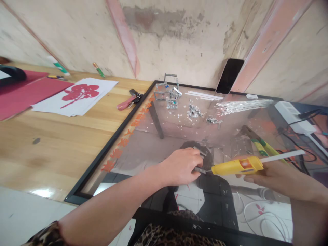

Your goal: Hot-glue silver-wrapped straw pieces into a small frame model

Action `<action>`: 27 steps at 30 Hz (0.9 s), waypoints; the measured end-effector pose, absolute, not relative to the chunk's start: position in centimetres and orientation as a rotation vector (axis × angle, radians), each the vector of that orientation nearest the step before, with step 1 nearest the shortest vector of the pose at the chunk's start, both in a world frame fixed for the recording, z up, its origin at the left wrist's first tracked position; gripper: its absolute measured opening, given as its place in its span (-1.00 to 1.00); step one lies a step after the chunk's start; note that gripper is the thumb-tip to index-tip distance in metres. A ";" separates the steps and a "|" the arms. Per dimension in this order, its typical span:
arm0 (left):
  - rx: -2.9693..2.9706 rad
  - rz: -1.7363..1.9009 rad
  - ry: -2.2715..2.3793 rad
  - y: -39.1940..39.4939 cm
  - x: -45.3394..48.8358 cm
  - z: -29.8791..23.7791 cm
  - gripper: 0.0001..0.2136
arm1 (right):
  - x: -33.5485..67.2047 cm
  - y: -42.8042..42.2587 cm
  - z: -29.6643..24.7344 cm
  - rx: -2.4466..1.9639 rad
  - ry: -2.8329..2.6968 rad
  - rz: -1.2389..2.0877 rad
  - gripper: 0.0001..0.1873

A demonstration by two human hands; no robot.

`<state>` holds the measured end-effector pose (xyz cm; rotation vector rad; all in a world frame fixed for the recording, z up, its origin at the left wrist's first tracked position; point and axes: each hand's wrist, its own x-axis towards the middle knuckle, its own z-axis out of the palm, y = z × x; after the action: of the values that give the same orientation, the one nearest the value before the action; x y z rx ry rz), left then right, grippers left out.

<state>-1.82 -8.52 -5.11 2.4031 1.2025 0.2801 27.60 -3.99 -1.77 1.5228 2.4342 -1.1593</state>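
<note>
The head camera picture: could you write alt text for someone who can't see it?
A person's right hand holds a yellow glue gun, its nozzle close to a small grey piece in the left hand, above a glass tabletop. Beyond lie silvery scraps and thin wires, with a phone propped against the wall.

The phone [230,76] stands at the rear edge of the glass tabletop [143,147]. The wire bundle [243,107] lies before it, left of the power strip [294,118]. Paper sheets [101,89] lie on the wooden table [51,143], left. Apparent pliers [258,146] lie behind the glue gun [233,166].
</note>
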 end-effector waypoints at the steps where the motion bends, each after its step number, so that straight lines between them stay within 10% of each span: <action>1: 2.404 0.280 1.202 -8.5 -1.8 -5.1 -0.87 | 27.7 -3.9 -1.7 1.459 2.399 -1.188 -0.66; 27: 2.392 0.301 1.203 -8.8 -1.4 -5.1 -0.86 | 34.9 -2.3 -1.7 2.435 2.283 -1.735 -0.75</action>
<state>-1.44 -8.80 -5.12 2.3921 1.2028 0.3005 34.94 -2.30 -1.67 2.4354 2.2833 -1.7351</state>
